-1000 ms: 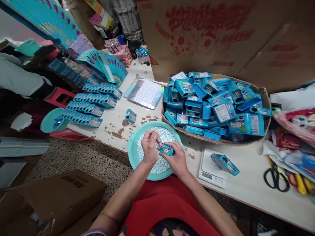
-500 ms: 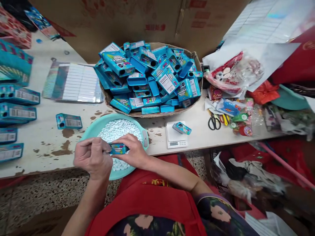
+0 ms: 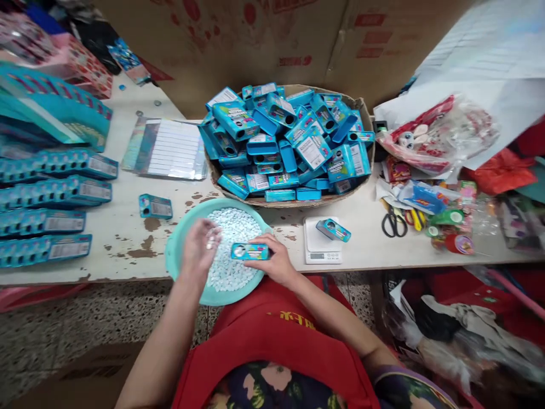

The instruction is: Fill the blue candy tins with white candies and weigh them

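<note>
My right hand grips a small blue candy box by its right end, thumb and fingers on its long sides. White shows in the round hole at the box's left end. Under both hands is a turquoise bowl filled with small white candies. Above the bowl's left part, my left hand is curled, somewhat blurred, with a few white candies at its fingertips. On a white digital scale lies another blue candy box, tilted.
A cardboard tray heaped with blue boxes stands behind the bowl. Rows of boxes line the left side, with a single box beside them. Black-handled scissors and wrapped items lie right. A large carton rises behind.
My left hand has moved away from the box's hole and now holds candies over the bowl. The box in my right hand shows its white-filled hole. The camera view has shifted left.
</note>
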A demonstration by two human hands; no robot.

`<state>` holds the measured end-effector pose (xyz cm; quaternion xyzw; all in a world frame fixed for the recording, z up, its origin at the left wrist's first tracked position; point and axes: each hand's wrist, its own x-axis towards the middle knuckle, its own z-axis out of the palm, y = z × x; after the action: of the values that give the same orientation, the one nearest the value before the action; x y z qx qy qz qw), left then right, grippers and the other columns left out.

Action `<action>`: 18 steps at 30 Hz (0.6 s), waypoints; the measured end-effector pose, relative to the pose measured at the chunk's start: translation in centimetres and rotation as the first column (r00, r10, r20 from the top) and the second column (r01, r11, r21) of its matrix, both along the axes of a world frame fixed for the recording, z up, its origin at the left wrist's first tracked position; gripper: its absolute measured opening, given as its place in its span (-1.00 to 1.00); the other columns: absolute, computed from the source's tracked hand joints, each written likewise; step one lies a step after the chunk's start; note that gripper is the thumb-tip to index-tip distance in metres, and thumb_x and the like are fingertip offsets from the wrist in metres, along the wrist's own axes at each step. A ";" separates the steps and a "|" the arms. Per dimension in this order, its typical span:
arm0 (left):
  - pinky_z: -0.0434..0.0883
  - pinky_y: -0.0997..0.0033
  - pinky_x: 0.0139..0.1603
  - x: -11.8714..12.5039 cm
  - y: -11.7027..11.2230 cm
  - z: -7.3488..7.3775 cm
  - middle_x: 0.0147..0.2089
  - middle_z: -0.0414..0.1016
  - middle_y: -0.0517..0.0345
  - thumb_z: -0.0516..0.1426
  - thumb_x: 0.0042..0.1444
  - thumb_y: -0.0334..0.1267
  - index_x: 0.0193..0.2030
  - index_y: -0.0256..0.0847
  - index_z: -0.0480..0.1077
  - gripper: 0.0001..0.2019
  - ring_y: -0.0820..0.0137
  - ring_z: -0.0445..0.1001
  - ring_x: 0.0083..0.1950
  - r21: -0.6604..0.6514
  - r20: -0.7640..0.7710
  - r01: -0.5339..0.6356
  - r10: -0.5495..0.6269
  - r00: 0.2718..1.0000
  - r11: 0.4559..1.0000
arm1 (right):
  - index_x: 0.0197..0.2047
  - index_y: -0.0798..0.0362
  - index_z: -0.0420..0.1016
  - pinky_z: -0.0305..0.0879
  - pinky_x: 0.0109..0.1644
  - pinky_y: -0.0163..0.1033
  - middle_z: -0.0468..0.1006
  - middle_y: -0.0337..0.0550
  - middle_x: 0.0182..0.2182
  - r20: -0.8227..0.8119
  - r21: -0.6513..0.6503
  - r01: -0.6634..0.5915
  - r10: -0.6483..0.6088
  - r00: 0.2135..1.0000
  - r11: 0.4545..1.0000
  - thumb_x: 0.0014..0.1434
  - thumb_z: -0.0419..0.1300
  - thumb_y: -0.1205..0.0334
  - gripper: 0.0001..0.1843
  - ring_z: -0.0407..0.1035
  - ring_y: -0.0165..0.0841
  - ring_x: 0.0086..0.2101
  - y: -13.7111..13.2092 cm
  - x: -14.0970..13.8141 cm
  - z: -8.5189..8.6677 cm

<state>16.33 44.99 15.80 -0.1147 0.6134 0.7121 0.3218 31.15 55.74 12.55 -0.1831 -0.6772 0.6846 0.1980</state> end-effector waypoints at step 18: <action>0.24 0.41 -0.25 0.4 -1.8 -9.2 -0.35 0.41 0.12 0.26 -0.23 -0.25 -0.44 -0.20 0.44 -0.84 0.38 0.32 -0.34 -0.651 -0.219 0.349 -0.607 0.764 0.674 | -0.13 0.00 0.50 0.35 -0.06 -0.20 0.43 -0.13 -0.18 0.188 0.002 0.301 -0.296 0.937 0.954 -0.08 0.41 0.14 -0.59 0.37 -0.31 -0.17 3.1 10.9 0.3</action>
<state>16.69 43.19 6.58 0.1183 0.8598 0.3868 0.3116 42.02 58.80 12.82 -0.3493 -0.6478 0.6358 0.2329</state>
